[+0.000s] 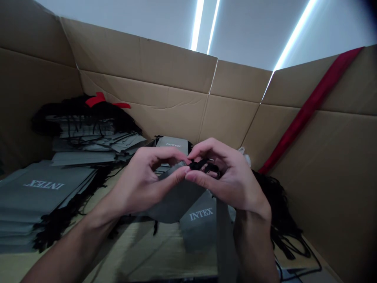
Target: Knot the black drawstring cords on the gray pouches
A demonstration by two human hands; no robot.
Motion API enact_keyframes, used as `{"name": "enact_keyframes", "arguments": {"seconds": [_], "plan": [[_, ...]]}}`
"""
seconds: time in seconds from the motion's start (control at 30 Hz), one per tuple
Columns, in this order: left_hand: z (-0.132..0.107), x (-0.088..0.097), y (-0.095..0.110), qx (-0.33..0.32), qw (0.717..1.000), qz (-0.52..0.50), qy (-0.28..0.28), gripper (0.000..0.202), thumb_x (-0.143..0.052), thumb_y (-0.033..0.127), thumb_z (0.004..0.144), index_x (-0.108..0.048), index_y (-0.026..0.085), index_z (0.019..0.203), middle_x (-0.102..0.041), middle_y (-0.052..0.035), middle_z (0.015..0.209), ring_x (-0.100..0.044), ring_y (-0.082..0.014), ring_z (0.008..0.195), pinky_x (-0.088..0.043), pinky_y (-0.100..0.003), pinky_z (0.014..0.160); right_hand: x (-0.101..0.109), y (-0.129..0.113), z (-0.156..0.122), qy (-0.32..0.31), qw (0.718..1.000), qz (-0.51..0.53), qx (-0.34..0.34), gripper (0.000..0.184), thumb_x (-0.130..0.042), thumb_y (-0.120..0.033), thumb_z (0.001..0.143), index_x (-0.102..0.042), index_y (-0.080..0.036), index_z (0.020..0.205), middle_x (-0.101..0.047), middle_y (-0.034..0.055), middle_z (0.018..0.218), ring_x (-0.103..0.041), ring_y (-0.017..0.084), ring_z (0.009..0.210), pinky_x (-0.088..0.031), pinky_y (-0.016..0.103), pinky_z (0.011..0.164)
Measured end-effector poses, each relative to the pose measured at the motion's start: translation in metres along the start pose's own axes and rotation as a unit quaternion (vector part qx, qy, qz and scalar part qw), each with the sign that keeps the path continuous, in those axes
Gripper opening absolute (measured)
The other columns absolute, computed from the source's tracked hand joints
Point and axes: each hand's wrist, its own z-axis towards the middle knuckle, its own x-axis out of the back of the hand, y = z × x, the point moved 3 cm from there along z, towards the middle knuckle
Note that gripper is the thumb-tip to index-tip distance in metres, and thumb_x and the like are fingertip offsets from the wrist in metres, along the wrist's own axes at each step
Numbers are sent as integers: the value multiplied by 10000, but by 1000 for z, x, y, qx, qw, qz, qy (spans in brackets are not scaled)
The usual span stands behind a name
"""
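Note:
My left hand [144, 182] and my right hand [226, 177] meet in front of me, fingertips almost touching. Between them, a black drawstring cord [204, 166] is bunched into a small tangle, pinched by my right fingers. My left thumb and forefinger grip the top edge of a grey fabric bag [173, 200], right beside the cord. Below my hands hangs a grey bag printed INTEX [196, 224], partly hidden by my right wrist. Whether it is the same bag as the pinched fabric, I cannot tell.
Stacked grey INTEX bags [41, 196] lie to the left, with a tangled pile of bags and black cords [88, 131] behind them. Black cords [279, 220] hang at the right. Tall cardboard walls [141, 59] surround the work surface, and a red strip [309, 106] lies against the right wall.

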Motion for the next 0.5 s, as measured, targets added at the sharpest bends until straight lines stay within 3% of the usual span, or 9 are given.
{"name": "enact_keyframes", "arguments": {"seconds": [0.3,0.5], "plan": [[-4,-2,11,-120,987,104,16,20,-792,154,1013,-784,162,996,-764,34,860,-664,-62,741,-499,-171,719,-3,-4,2,15,999,-32,17,129,-850,-185,947,-725,-206,974,-690,-42,831,-578,64,634,-444,157,529],[-4,14,11,-103,989,86,-62,63,-760,187,1038,-769,206,978,-727,36,819,-594,-91,671,-449,-219,615,-4,1,5,11,1000,3,14,139,-886,-173,906,-752,-205,925,-661,-56,742,-524,56,576,-400,162,497]]}}
